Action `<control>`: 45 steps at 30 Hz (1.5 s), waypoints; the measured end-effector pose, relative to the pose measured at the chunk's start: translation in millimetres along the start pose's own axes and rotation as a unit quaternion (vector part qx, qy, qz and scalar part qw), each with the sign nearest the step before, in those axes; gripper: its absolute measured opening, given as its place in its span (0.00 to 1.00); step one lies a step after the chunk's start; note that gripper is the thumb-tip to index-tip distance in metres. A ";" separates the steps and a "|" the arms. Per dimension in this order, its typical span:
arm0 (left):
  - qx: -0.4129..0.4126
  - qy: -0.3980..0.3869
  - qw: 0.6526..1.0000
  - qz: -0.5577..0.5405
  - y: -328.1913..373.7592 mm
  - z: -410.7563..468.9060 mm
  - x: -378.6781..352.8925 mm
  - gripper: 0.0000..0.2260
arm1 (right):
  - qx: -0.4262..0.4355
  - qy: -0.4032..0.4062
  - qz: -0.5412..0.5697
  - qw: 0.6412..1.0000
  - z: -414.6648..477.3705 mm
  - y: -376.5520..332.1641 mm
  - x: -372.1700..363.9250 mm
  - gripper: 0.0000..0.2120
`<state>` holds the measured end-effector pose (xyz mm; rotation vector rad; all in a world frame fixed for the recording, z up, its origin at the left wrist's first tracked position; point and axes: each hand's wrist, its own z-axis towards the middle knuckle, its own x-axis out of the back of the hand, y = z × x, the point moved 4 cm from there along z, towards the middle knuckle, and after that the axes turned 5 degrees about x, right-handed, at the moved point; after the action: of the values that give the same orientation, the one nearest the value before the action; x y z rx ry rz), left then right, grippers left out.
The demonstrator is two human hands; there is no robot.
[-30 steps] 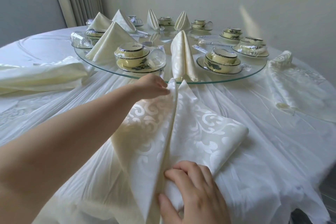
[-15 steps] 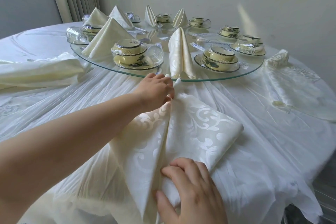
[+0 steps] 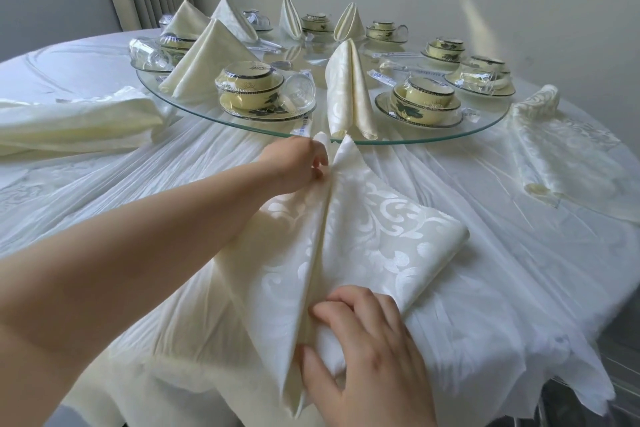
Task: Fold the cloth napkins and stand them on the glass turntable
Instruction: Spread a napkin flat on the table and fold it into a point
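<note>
While the cream damask napkin [image 3: 381, 236] is laid on the white tablecloth [image 3: 519, 270] on the near side of the glass turntable [image 3: 433, 139], its far tip is pinched by the left hand [image 3: 294, 165] and its near fold is gripped between the thumb and curled fingers of the right hand [image 3: 367, 354]. A folded napkin [image 3: 348, 90] is seen upright on the turntable's near edge.

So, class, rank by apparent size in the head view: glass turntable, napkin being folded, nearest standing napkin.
1. Glass turntable and napkin being folded: about alike; nearness enlarges the napkin.
2. Nearest standing napkin.
</note>
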<state>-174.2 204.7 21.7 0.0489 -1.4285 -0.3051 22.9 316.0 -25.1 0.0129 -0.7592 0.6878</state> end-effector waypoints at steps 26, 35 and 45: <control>-0.133 0.271 0.947 -0.113 9.6 -246.8 -35.2 0.14 | -0.019 -0.052 0.021 0.998 -2.1 1.6 1.8 0.12; -0.127 0.327 0.934 -0.072 17.8 -248.6 -42.6 0.15 | -0.018 -0.076 0.033 0.996 0.1 -0.5 -0.7 0.11; -0.176 0.316 0.930 -0.067 11.6 -249.1 -28.6 0.12 | -0.028 -0.360 -0.013 0.933 19.0 14.9 2.4 0.47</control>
<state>68.3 185.6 -40.2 -0.0456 -0.7174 -0.5959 3.6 324.3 -12.9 0.2330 -1.4812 0.6337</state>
